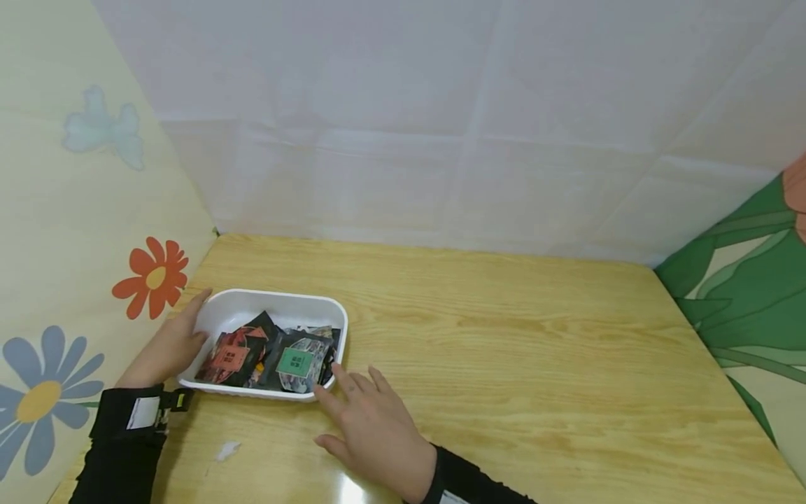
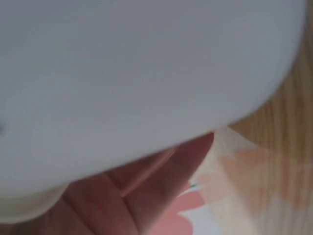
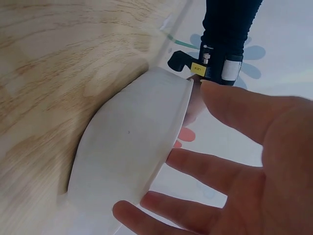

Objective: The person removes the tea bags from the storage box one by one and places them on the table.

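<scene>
A white plastic tub stands on the left part of the table. Several dark flat packets lie overlapping in it, among them a packet with a red label and another with a green label. My left hand rests against the tub's left side, its fingers stretched along the outer wall; the tub hides part of them in the left wrist view. At the near right corner is my right hand, fingers spread and fairly straight, their tips at the rim in the right wrist view. The right thumb stands apart from the other fingers.
The wooden table extends to the right of the tub. A small whitish patch lies on the wood in front of it. A flower-printed sheet stands close on the left, and a pale sheet hangs along the back.
</scene>
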`<move>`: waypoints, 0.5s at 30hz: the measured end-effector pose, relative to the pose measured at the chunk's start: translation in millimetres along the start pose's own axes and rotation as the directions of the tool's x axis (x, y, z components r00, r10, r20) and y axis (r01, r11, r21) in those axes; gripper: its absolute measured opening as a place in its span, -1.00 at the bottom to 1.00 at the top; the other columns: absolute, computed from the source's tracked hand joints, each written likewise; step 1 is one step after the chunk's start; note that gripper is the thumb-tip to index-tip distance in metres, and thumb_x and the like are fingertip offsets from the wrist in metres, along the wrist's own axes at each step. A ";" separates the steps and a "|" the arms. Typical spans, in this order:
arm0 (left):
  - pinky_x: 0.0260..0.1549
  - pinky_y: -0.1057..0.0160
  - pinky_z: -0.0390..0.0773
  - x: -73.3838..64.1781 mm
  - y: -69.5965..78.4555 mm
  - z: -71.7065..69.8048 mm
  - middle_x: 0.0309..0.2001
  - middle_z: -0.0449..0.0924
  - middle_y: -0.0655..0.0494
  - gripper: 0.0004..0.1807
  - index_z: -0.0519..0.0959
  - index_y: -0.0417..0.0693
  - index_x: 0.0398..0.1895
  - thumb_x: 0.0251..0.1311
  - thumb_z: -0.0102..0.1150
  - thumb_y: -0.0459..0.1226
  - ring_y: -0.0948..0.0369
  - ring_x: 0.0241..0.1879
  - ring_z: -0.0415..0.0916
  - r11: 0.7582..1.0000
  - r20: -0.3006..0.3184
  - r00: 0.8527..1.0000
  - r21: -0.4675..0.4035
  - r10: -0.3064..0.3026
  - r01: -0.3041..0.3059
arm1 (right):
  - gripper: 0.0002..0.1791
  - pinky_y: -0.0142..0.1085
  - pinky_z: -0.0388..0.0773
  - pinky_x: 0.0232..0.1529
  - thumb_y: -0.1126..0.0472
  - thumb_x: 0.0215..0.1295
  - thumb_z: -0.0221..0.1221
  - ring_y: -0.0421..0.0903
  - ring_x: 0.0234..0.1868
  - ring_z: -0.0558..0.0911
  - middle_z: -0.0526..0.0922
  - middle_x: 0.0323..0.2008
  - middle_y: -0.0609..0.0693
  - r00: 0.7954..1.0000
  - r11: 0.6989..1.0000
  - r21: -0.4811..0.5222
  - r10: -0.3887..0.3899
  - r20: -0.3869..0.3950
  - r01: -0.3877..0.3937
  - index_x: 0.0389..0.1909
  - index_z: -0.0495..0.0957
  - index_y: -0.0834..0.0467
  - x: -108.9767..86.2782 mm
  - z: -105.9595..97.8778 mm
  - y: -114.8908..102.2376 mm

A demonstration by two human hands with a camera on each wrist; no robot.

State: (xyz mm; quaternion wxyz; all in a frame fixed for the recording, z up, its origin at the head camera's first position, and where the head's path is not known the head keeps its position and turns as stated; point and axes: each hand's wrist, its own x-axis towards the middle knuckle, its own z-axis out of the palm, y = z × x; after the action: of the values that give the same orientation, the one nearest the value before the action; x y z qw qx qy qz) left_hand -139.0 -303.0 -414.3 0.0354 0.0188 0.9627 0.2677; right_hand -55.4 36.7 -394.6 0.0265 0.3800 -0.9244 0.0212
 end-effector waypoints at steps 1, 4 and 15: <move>0.04 -0.33 0.30 0.4 -1.2 1.3 0.29 0.15 -0.53 -0.22 -0.11 -0.34 0.49 0.20 -0.10 -0.51 -0.44 0.19 0.22 1.000 0.000 1.000 -0.008 0.003 -0.003 | -0.31 0.03 0.22 0.32 -0.35 0.28 -0.04 -0.04 0.26 0.45 0.32 0.37 0.10 1.000 1.000 0.006 0.002 0.001 -0.002 0.36 0.36 -0.12 0.1 -0.2 -0.8; 0.04 -0.34 0.30 1.9 -3.1 5.4 0.28 0.19 -0.50 -0.25 -0.05 -0.32 0.47 0.17 -0.14 -0.51 -0.42 0.19 0.24 1.000 -0.007 1.000 -0.025 -0.010 0.010 | -0.33 0.00 0.25 0.31 -0.34 0.30 -0.07 -0.04 0.26 0.46 0.35 0.35 0.10 1.000 1.000 0.015 0.006 0.004 -0.006 0.35 0.38 -0.12 0.5 -0.9 -3.2; 0.03 -0.32 0.33 3.3 1.2 14.6 0.19 0.32 -0.48 -0.34 0.06 -0.29 0.44 0.21 -0.16 -0.52 -0.37 0.11 0.37 1.000 -0.134 0.991 -0.002 -0.022 0.022 | -0.44 -0.11 0.29 0.27 -0.33 0.29 -0.02 -0.09 0.10 0.54 0.60 0.07 -0.04 0.996 0.999 0.044 0.015 -0.093 -0.011 0.07 0.62 -0.06 25.3 -5.2 5.2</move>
State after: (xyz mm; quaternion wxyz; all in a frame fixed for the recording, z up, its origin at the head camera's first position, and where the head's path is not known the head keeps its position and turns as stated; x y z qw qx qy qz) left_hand -141.1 -294.3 -426.4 -0.0262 -0.0100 0.9629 0.2684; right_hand -76.8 23.0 -387.8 0.0611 0.3732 -0.9238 0.0594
